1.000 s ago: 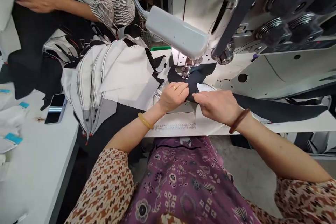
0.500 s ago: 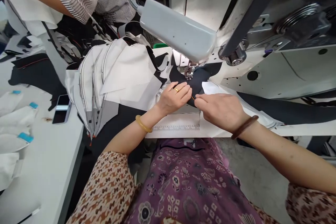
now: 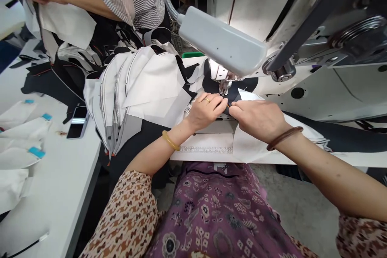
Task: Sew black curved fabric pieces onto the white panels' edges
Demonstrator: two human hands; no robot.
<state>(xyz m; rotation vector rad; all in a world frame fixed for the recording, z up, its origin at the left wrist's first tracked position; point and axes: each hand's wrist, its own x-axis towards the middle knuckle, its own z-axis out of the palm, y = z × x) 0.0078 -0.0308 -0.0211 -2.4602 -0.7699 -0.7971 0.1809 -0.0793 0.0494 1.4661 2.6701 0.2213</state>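
Sewing table, piled panels, left hand, right hand (grips narrow) holding black fabric

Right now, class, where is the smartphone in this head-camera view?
In the head view, the smartphone lies on the white table at left, beside the stacked fabric panels, right of the blue-tagged white pieces.

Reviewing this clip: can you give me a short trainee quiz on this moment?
1. What colour is the bangle on the right hand?
2. True or false: the black fabric lies under the presser foot.
3. Which hand wears the ring: the left hand or the right?

Key: 1 brown; 2 true; 3 left.
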